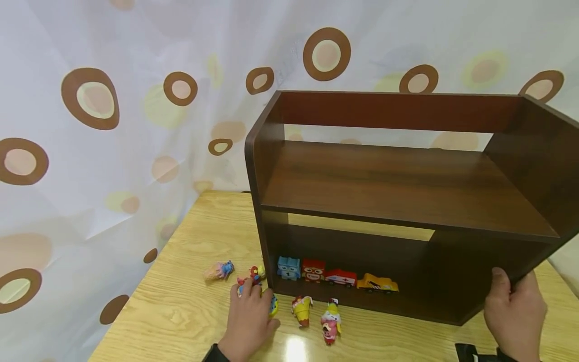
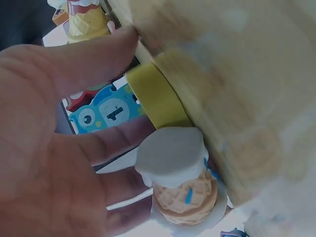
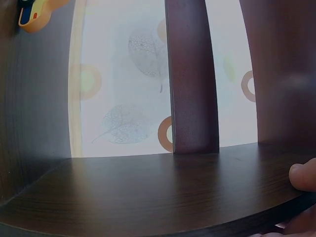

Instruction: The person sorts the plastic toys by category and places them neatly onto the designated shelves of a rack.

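My left hand [image 1: 248, 319] reaches over a small cluster of toys beside the shelf's lower left corner. In the left wrist view its fingers stretch out, with a yellow round-edged toy [image 2: 160, 101] and a white toy with a waffle-patterned part [image 2: 170, 153] at the fingertips. A blue and yellow toy [image 1: 273, 305] shows by the index finger in the head view. My right hand [image 1: 515, 311] grips the lower front edge of the dark brown shelf [image 1: 402, 181], thumb on the inner face of the side panel. In the right wrist view, its thumb [image 3: 303, 177] shows at the right edge.
On the lower shelf stand a blue owl block [image 1: 288, 268], a red owl block [image 1: 313, 270], a toy ambulance [image 1: 341, 277] and a yellow toy truck [image 1: 377, 283]. An ice cream cone toy [image 1: 301, 311] and a pink-and-white toy [image 1: 330, 323] lie in front. A blue-and-peach toy [image 1: 220, 270] lies left.
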A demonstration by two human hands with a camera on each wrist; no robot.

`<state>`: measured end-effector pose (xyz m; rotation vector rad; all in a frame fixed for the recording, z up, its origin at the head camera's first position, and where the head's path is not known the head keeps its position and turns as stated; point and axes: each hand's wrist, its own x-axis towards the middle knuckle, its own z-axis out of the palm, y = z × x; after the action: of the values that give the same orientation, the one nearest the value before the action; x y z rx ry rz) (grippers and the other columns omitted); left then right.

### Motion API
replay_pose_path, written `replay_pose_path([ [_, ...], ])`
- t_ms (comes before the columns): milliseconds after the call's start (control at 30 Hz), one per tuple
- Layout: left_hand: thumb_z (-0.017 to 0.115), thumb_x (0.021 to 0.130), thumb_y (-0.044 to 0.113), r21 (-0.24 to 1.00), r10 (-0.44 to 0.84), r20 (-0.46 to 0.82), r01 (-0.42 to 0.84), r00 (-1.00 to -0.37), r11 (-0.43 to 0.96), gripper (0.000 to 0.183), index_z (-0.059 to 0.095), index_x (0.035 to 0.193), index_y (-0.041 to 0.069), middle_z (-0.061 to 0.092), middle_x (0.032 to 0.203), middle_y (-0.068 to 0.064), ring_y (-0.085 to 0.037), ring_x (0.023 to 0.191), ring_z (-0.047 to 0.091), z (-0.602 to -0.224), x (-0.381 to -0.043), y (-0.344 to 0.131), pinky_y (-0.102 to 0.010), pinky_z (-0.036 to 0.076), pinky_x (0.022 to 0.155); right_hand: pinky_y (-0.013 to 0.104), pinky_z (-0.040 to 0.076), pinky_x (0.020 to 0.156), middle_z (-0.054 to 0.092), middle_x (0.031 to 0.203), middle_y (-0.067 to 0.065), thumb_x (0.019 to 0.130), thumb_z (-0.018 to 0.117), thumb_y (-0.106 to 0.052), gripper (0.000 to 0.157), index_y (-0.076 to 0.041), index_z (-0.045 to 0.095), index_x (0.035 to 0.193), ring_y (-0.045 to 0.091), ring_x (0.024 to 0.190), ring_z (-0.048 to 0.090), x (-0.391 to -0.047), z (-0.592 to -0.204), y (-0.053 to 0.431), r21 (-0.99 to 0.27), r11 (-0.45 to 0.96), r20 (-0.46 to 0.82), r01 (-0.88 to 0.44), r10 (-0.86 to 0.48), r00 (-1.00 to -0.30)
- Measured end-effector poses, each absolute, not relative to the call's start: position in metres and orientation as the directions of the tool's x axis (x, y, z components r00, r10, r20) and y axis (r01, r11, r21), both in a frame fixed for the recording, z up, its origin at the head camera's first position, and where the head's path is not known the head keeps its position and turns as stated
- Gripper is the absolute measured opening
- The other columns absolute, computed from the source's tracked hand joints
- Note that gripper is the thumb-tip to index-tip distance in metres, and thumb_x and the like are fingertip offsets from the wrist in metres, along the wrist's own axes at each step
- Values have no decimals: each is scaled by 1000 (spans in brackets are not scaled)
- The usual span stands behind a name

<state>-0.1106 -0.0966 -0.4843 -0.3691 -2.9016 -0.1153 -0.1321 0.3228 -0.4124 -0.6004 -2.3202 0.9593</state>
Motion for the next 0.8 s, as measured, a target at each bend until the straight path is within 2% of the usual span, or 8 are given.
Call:
replay_pose_path([
  [100, 85, 65, 55, 41, 266, 199, 280, -943, 959, 63, 69, 108, 12, 66, 99, -9, -33, 115, 53, -484, -110, -98, -56, 39, 90, 34, 33, 68, 56, 112, 34, 103, 40, -18, 35, 9, 46, 125, 42, 90, 55, -132, -412, 323, -742, 645, 320, 185, 582, -747],
  [200, 84, 63, 60, 42, 290, 182, 302, -940, 952, 68, 67, 109, 13, 64, 98, -8, -31, 112, 54, -483, -108, -101, -54, 40, 88, 32, 33, 68, 57, 113, 33, 103, 40, -19, 35, 8, 46, 126, 11, 83, 56, -133, -412, 322, -741, 648, 327, 173, 574, -751],
  [267, 84, 63, 60, 39, 301, 184, 313, -936, 949, 67, 66, 108, 14, 62, 96, -6, -29, 107, 55, -484, -107, -102, -51, 40, 87, 29, 32, 68, 58, 114, 31, 103, 41, -20, 35, 7, 48, 126, -13, 76, 39, -133, -413, 322, -746, 645, 325, 167, 571, -754],
  [333, 83, 64, 61, 34, 312, 187, 323, -932, 946, 66, 65, 108, 16, 60, 94, -4, -26, 101, 54, -484, -105, -103, -48, 39, 85, 26, 31, 68, 58, 115, 30, 103, 42, -21, 36, 5, 48, 126, -24, 74, 20, -134, -413, 323, -755, 634, 311, 169, 572, -759],
  [433, 81, 65, 63, 23, 332, 187, 342, -925, 940, 66, 65, 109, 17, 61, 94, -3, -23, 97, 52, -485, -105, -104, -47, 37, 84, 29, 32, 68, 58, 114, 31, 103, 42, -21, 35, 6, 48, 125, -12, 76, 39, -133, -414, 324, -757, 624, 286, 192, 581, -762],
  [533, 82, 64, 63, 17, 350, 203, 361, -914, 932, 64, 66, 107, 18, 63, 95, -3, -23, 96, 53, -487, -105, -105, -51, 36, 87, 35, 35, 69, 57, 116, 34, 104, 41, -20, 36, 8, 46, 126, 27, 89, 58, -132, -415, 323, -754, 625, 272, 203, 578, -770],
  [600, 83, 63, 62, 16, 372, 227, 385, -900, 923, 62, 66, 104, 18, 63, 93, -1, -21, 94, 53, -488, -106, -106, -53, 35, 89, 38, 35, 70, 55, 117, 35, 104, 39, -19, 37, 9, 45, 127, 50, 100, 53, -132, -415, 323, -754, 627, 273, 196, 571, -774],
  [800, 86, 62, 58, -14, 446, 305, 464, -842, 886, 57, 63, 96, 19, 59, 84, 4, -15, 83, 49, -491, -109, -106, -45, 35, 84, 39, 33, 70, 53, 118, 35, 104, 39, -18, 39, 11, 44, 129, 54, 103, 53, -131, -412, 325, -746, 644, 308, 169, 559, -770],
])
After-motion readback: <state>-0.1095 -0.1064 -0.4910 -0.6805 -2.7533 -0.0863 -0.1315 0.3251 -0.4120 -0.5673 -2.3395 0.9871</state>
